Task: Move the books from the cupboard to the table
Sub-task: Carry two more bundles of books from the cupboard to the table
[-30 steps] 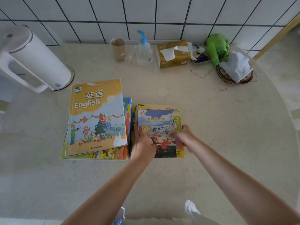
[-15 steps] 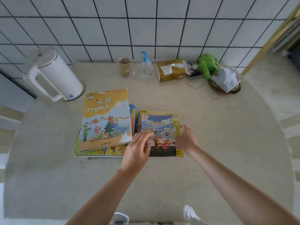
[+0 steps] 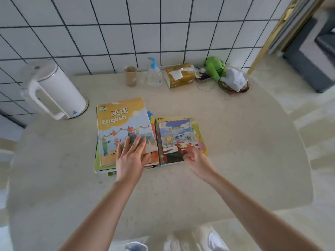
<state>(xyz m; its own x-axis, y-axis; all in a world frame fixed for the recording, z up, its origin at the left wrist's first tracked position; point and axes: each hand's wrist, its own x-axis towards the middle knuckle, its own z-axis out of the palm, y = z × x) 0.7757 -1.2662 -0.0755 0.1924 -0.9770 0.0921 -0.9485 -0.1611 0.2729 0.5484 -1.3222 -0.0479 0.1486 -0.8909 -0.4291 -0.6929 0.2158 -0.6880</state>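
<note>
Head view: looks down on a pale speckled table (image 3: 235, 142) set against a white tiled wall (image 3: 145, 33).
Left pile: a stack of books (image 3: 125, 134) lies flat on the table, topped by a yellow English book (image 3: 119, 124) with cartoon children on the cover; blue and green edges of the books beneath stick out at the right and bottom.
Right pile: a smaller stack (image 3: 181, 138) lies just beside the left pile, a picture book (image 3: 176, 134) with a snowy scene on top of a larger yellow one.
Left hand (image 3: 130, 156): fingers straight and spread wide, palm down over the lower right part of the English book, holding nothing; whether it presses the cover cannot be told.
Right hand (image 3: 194, 158): fingers curled in, at the lower right corner of the right pile; whether it pinches a cover cannot be told.
Kettle (image 3: 52, 87): white, standing at the far left of the table, well apart from the books.
Back row by the wall: a brown cup (image 3: 130, 76), a clear pump bottle (image 3: 154, 75) with a blue top, a tissue pack (image 3: 179, 75), a green thing (image 3: 214, 67), and a white cloth (image 3: 233, 79) on a woven mat.
Floor: pale, seen to the right of the table.
</note>
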